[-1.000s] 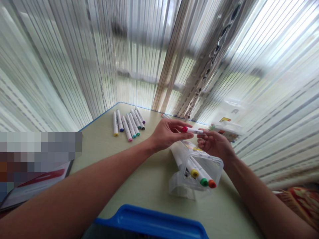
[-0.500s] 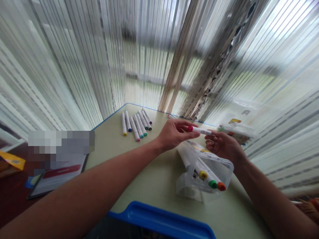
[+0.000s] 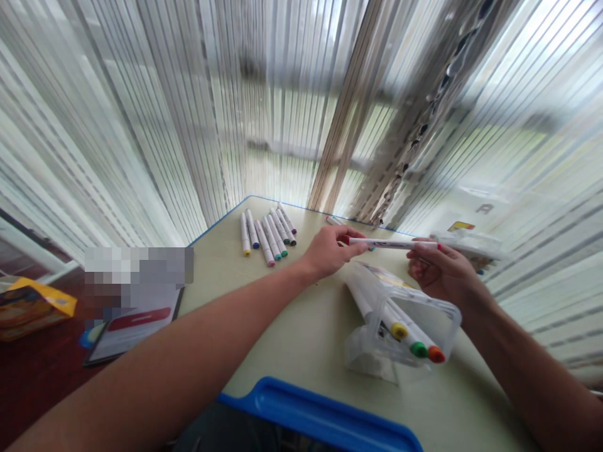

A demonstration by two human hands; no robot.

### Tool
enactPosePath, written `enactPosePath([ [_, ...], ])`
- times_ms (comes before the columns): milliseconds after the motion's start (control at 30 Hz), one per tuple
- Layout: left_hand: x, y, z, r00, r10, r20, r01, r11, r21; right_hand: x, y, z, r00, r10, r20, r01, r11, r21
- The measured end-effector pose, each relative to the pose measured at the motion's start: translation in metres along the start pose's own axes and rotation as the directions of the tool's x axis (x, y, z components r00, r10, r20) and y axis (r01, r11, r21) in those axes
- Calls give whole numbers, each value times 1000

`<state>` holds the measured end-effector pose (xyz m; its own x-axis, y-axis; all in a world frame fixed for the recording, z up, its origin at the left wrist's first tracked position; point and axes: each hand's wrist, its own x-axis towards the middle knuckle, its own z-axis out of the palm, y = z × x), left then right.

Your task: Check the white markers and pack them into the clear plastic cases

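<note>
Both hands hold one white marker with red caps (image 3: 393, 243) level above the table. My left hand (image 3: 330, 251) pinches its left end and my right hand (image 3: 440, 273) grips its right end. Beneath them a clear plastic marker case (image 3: 405, 326) lies on its side with three markers in it, showing yellow, green and orange caps. A row of several markers (image 3: 267, 231) lies side by side at the far end of the pale green table (image 3: 292, 333).
A blue plastic rim (image 3: 320, 417) is at the near edge. A tablet or booklet (image 3: 136, 323) lies at the table's left edge, an orange-yellow pack (image 3: 32, 307) further left. Another clear pack (image 3: 471, 245) sits at the right by the sheer curtains.
My hands have drawn apart along the marker, so more of its white barrel shows. My right hand has moved right. The view has shifted left.
</note>
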<state>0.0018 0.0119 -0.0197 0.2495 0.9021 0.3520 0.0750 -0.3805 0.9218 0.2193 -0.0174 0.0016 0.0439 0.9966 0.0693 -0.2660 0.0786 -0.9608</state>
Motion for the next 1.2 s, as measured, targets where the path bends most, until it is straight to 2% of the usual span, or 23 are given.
enactPosePath([
  [133,1,-5,-2,999,36,38,-39,996,80,-4,-1,2,991,-109,77,111,994,-22],
  [300,0,0,-5,990,104,97,-126,959,254,-9,-2,8,963,-206,175,215,976,-36],
  [433,-1,3,-6,978,163,129,-196,927,320,-14,-2,12,944,-215,250,239,969,-69],
  [600,-2,5,-6,971,184,151,-228,904,363,-16,-2,13,931,-209,299,246,965,-90],
  [900,-2,4,-6,970,179,162,-228,898,375,-16,-3,13,934,-213,286,248,965,-91],
  [1067,-2,4,-6,974,187,126,-221,906,362,-11,-4,10,954,-245,171,261,962,-78],
  [1200,-2,6,-5,979,185,90,-203,937,283,-3,-5,2,978,-186,99,195,976,-97],
])
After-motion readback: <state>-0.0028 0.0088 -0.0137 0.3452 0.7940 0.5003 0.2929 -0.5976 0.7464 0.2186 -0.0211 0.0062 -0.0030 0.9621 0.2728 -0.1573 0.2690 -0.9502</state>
